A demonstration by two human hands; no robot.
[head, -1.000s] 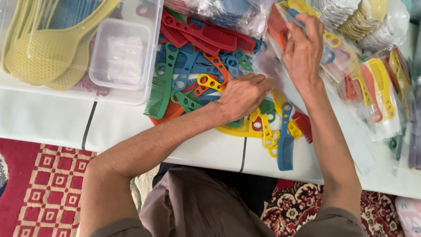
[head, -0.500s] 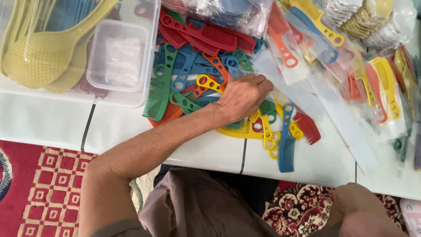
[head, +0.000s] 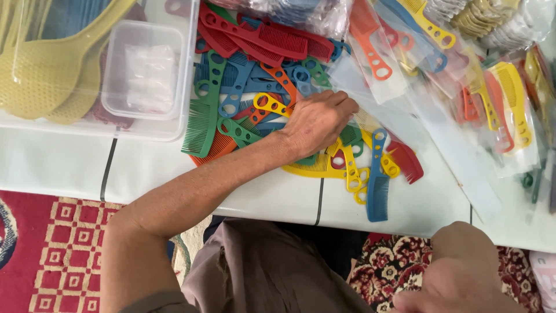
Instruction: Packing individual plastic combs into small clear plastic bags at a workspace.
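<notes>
A loose pile of plastic combs in red [head: 260, 35], green [head: 202, 116], yellow [head: 313, 169] and blue [head: 377, 185] lies on a white table [head: 260, 203]. My left hand [head: 318, 122] rests knuckles-up on the pile, its fingertips curled down at the edge of a clear plastic sleeve [head: 405, 122]; what they grip is hidden. My right hand [head: 457, 272] is low at the bottom right, off the table and blurred, and I cannot see its grip. Combs packed in clear sleeves, one of them orange [head: 376, 52], lie fanned out to the right.
A big clear tray [head: 145, 134] at the upper left holds yellow perforated spoons [head: 46, 75] and a small clear lidded box [head: 147, 69]. More bagged goods sit at the top right [head: 498, 23]. Red patterned carpet [head: 63, 249] shows below the table's near edge.
My right hand has left the sleeved combs at the upper right and dropped to the bottom right, below the table edge. My left hand has stayed on the pile.
</notes>
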